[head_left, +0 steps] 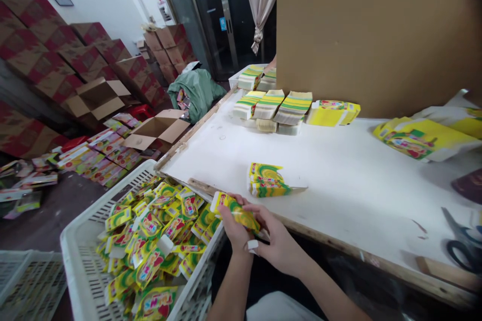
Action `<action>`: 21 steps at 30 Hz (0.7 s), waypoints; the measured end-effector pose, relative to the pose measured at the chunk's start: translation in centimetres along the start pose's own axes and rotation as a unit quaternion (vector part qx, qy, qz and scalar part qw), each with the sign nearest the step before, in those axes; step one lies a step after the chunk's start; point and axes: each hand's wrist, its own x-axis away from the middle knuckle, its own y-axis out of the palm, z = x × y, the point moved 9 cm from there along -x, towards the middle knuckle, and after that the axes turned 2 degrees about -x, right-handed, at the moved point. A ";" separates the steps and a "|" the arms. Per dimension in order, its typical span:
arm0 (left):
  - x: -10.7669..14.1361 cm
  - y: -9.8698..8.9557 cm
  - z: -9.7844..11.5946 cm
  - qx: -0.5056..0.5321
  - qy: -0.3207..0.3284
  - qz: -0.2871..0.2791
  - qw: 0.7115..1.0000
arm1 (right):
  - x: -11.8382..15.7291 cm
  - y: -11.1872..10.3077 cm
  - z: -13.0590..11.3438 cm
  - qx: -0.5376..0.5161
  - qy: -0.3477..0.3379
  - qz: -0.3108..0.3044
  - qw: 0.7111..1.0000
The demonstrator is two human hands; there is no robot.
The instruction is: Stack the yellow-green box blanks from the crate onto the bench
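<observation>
A small yellow and green printed carton is held between both hands just off the table's front edge. My left hand wraps around its left end, thumb on top. On its right end close the fingers of my right hand, and a small white flap or piece shows by that thumb. Beyond them on the white table lies another yellow and green carton, flattened or partly folded. At my left stands a white plastic crate heaped with small yellow cartons.
Stacks of flat cartons stand at the back of the table, beside a large cardboard panel. Scissors and a wooden block lie at the right. Open boxes and stacked cardboard boxes occupy the left floor.
</observation>
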 end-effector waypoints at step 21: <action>2.6 5.4 4.3 -0.622 0.129 -0.262 0.727 | 1.6 -4.2 -5.0 0.486 -0.323 0.103 0.806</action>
